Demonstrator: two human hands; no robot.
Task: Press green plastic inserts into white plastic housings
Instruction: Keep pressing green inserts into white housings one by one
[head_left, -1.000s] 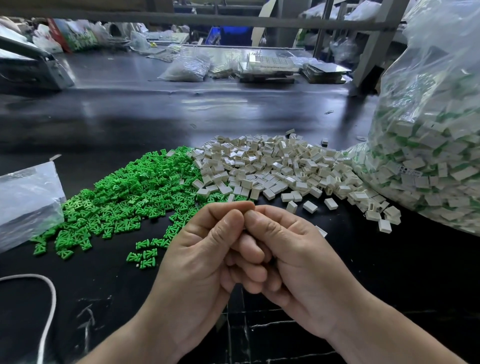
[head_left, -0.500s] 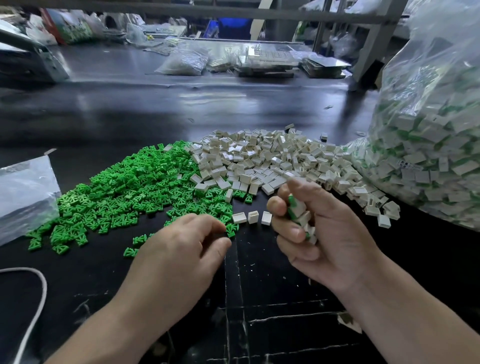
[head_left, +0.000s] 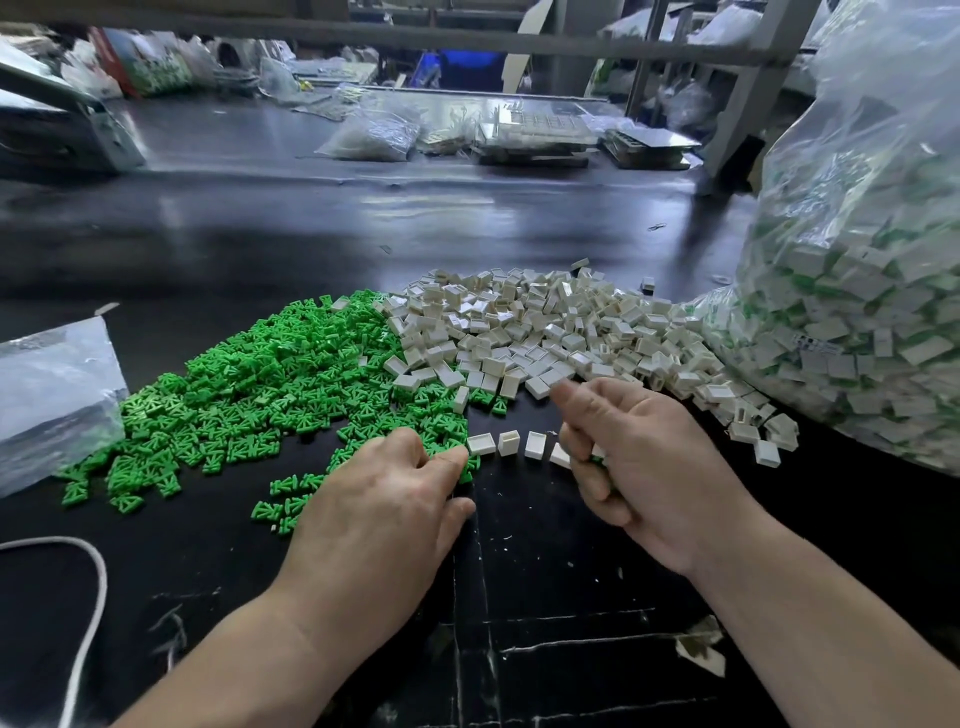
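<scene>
Curling left hand (head_left: 384, 509) over green inserts (head_left: 270, 384) at the pile's near edge, grip impossible to tell; clutching a few pieces (head_left: 598, 453) in right hand (head_left: 654, 467) beside white housings (head_left: 519, 332). Risking spilling that handful, or snagging tangled inserts together.

- Left hand (head_left: 384, 514): fingertips are buried at the near edge of the green inserts (head_left: 249, 395); whether they pinch one cannot be told.
- Right hand (head_left: 649, 467): curled fingers cover the small pieces (head_left: 597, 453) they hold, showing only slivers of white and green.
- One loose white housing (head_left: 560, 455) sits partly behind the right hand.
- Both forearms run off the bottom edge.
- Large clear bag (head_left: 857, 312): cut off at the right and top edges.
- Flat plastic bag (head_left: 52, 395) and white cord (head_left: 88, 613): cut off at the left edge.
- Clutter at the table's far side (head_left: 530, 135): too blurred to identify.
</scene>
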